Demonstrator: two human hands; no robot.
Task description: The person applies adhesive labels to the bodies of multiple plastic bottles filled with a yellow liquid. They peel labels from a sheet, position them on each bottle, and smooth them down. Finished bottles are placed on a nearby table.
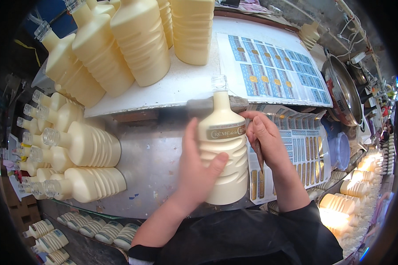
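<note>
Gripping a cream-coloured ribbed plastic bottle with a clear open neck [223,150], the left hand [199,165] wraps its body from the left, thumb across the ribs. Bottle stands upright over the metal table [150,163], a band label around its shoulder. Right hand [265,141] presses fingers on the label's right edge while clenched on a thin brown stick [259,159]. Label sheets [278,70] lie behind; more cream bottles [88,145] lie at left.

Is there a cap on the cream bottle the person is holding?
No, the bottle held by the left hand has a bare, clear threaded neck with nothing on top.
</note>
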